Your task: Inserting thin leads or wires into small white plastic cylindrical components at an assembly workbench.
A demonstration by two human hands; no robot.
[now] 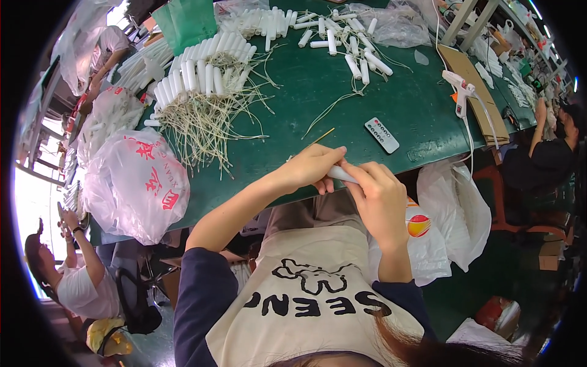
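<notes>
White and smooth, a cylindrical tube shows in the head view above the near edge of the green surface, pinched by the left hand, which hides one end, and right hand.

A smooth white tube, partly covered, is held aslant near the frame's middle, sloping down rightward, its ends seemingly hidden.
</notes>
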